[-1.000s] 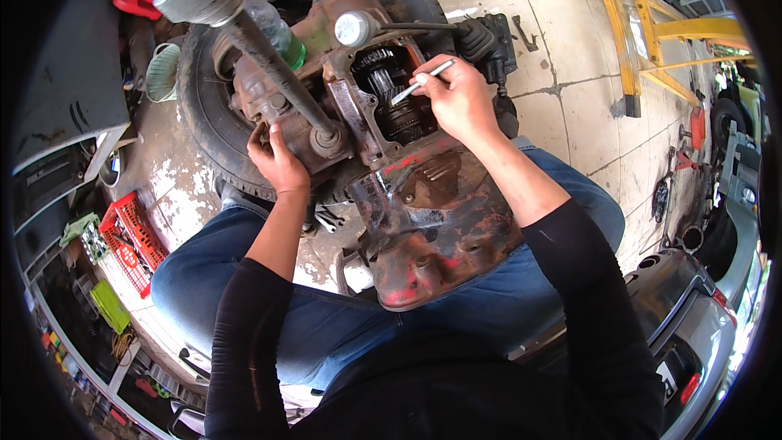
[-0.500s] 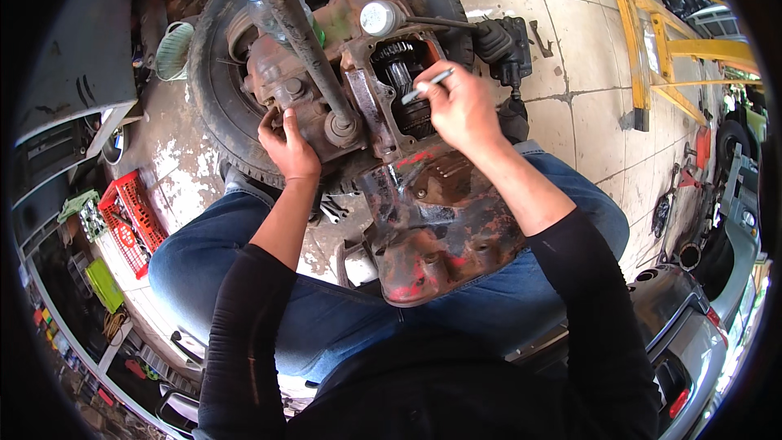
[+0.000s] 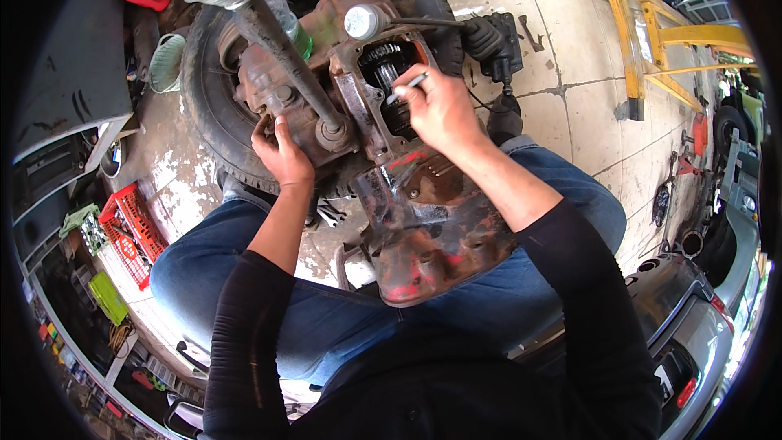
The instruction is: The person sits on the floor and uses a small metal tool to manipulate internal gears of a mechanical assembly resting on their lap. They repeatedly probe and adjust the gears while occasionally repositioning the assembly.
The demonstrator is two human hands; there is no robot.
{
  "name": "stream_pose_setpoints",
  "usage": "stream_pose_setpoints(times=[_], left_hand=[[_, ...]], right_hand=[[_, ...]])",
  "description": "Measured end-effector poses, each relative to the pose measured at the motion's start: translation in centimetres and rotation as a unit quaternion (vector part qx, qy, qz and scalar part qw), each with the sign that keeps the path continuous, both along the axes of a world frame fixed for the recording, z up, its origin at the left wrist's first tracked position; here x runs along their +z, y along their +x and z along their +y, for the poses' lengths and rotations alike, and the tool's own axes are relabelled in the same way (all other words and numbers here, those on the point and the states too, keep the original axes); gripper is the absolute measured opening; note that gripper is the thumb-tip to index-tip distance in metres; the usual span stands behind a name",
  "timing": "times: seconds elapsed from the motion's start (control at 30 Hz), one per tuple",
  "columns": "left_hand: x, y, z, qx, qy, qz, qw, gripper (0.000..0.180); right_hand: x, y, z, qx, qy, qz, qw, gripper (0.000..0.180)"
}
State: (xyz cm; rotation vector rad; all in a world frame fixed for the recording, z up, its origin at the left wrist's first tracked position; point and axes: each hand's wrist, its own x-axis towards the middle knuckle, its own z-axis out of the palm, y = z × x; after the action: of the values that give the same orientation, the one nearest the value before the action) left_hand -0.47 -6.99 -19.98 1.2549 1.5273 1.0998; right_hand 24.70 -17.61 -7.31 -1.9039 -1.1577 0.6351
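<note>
A greasy, reddish-brown gearbox housing (image 3: 357,98) lies between my knees, its rectangular opening showing dark gears and a shiny shaft (image 3: 386,72). My right hand (image 3: 446,118) is over the right side of this opening. Its closed fingers pinch a thin, grey, pen-like rod (image 3: 419,80), whose lower end points into the gears. What kind of tool it is cannot be made out. My left hand (image 3: 287,156) rests against the rounded left part of the casing, fingers apart and partly curled at its edge, holding nothing. Nearer me is a red-stained metal casing (image 3: 432,236).
A tyre (image 3: 213,126) lies under the housing. A long metal shaft (image 3: 281,53) slants across it, beside a white-capped container (image 3: 364,22) and a clear bottle (image 3: 298,33). Wrenches (image 3: 327,213) and a red crate (image 3: 134,228) lie left. A yellow frame (image 3: 623,41) stands right.
The whole view has shifted slightly, with the scene moving left. My right hand still pinches the rod over the opening, less of it showing above the fingers. My left hand stays on the casing.
</note>
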Motion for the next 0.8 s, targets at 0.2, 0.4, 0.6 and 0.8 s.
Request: stream_pose_setpoints(times=[0.2,0.4,0.6,0.8], left_hand=[[0.4,0.1,0.1,-0.002,0.000,0.004,1.000,0.049],[0.3,-0.1,0.1,0.000,-0.010,-0.037,0.999,0.050],[0.6,0.2,-0.1,-0.012,-0.025,-0.049,0.998,0.050],[0.2,-0.1,0.1,-0.008,-0.005,-0.045,0.999,0.048]], right_hand=[[0.2,1.2,0.4,-0.005,-0.028,-0.027,0.999,0.004],[-0.8,3.3,0.8,-0.094,-0.028,0.060,0.993,0.007],[-0.6,3.4,-0.1,-0.088,-0.051,0.056,0.993,0.006],[0.9,4.1,-0.2,-0.048,-0.088,-0.082,0.992,0.006]])
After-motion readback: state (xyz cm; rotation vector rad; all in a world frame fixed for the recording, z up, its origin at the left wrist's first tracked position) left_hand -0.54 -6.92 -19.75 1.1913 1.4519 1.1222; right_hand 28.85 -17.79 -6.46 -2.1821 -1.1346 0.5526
